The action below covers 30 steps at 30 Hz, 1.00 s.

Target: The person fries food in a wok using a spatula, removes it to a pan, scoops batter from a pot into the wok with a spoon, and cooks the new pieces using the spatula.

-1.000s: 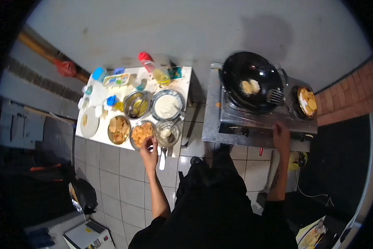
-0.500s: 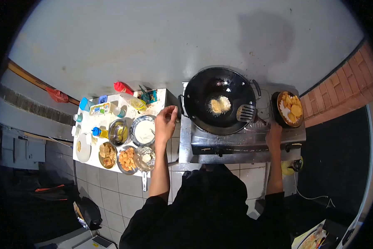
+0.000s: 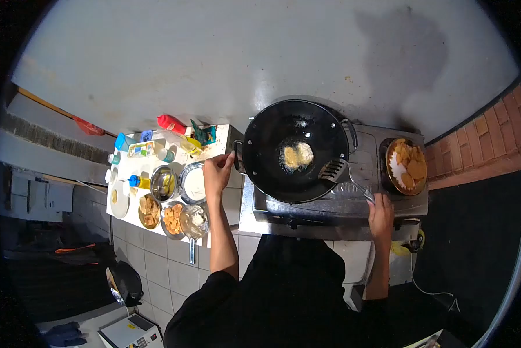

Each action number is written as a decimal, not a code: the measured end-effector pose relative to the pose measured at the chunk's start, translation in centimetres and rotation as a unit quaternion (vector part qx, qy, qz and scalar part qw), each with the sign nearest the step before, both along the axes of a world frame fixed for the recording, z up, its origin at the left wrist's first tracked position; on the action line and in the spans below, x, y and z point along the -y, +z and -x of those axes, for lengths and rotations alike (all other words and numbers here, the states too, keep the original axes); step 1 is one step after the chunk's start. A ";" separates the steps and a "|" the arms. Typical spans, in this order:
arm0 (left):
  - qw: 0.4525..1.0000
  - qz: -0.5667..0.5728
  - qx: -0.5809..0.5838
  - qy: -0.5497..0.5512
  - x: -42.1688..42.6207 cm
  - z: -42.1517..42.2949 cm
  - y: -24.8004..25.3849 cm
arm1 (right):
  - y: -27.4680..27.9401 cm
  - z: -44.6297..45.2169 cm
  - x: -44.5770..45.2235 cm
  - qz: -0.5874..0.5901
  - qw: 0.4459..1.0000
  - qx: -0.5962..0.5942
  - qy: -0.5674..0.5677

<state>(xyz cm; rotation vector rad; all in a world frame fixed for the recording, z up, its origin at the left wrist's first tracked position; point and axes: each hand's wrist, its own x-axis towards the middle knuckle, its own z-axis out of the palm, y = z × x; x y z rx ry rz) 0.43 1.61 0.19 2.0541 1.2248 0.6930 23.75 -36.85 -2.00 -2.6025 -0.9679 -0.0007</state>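
A black wok (image 3: 295,124) sits on the steel stove (image 3: 341,223), with pale battered pieces (image 3: 297,156) frying in oil at its bottom. My right hand (image 3: 381,214) is closed on the handle of a slotted spatula (image 3: 334,171), whose head lies over the wok's right rim. At the wok's left handle (image 3: 238,156) is my left hand (image 3: 218,173), its thumb and fingertips pressed together; whether they grip the handle or something small is not clear. Beside that hand stands a bowl of white batter (image 3: 195,184).
On the white table (image 3: 138,218) stand a bowl of orange pieces (image 3: 173,219), a glass bowl (image 3: 195,221), a steel bowl (image 3: 163,184), a red-capped bottle (image 3: 171,123) and a plate (image 3: 120,200). Right of the wok is a dish of fried pieces (image 3: 407,167).
My left hand has gone from the bowl of orange pieces to the wok's left handle. My right hand has closed on the spatula, and the view has shifted.
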 end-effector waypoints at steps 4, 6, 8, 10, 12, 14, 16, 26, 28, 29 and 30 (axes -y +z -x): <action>1.000 0.017 0.006 0.013 -0.6 0.3 -0.5 | 2.1 0.1 -0.3 -0.033 0.998 -0.045 0.020; 1.000 0.020 -0.003 -0.003 -1.0 0.5 -1.0 | 3.8 0.4 -1.1 -0.129 0.990 -0.023 0.047; 0.999 0.039 0.011 -0.001 -0.4 0.3 -0.3 | 6.7 1.2 -3.0 -0.214 0.963 -0.163 0.018; 0.998 0.059 0.029 -0.001 -0.1 0.1 0.2 | 8.0 1.8 -4.6 -0.226 0.962 -0.154 -0.024; 0.997 0.068 0.037 -0.001 0.0 0.3 0.1 | 8.3 2.2 -5.8 -0.278 0.948 -0.126 -0.088; 0.998 0.059 0.035 -0.013 -0.2 0.5 0.1 | 8.1 2.5 -6.9 -0.282 0.942 -0.124 -0.137; 0.998 0.053 0.030 -0.033 -0.5 0.9 -0.3 | 9.2 3.5 -8.1 -0.284 0.931 -0.120 -0.193; 0.988 0.122 0.054 -0.081 -2.1 1.1 -0.5 | 7.5 6.9 -13.1 -0.512 0.840 -0.085 -0.156; 0.988 0.109 0.060 -0.094 -2.2 1.4 -0.8 | 7.1 6.5 -14.3 -0.375 0.926 0.040 -0.005; 0.988 0.088 0.068 -0.111 -2.5 1.4 -0.8 | 7.2 6.8 -14.8 -0.377 0.926 0.039 0.001; 0.983 0.117 0.086 -0.113 -2.6 1.4 -0.8 | 7.3 7.2 -15.4 -0.339 0.940 0.026 0.007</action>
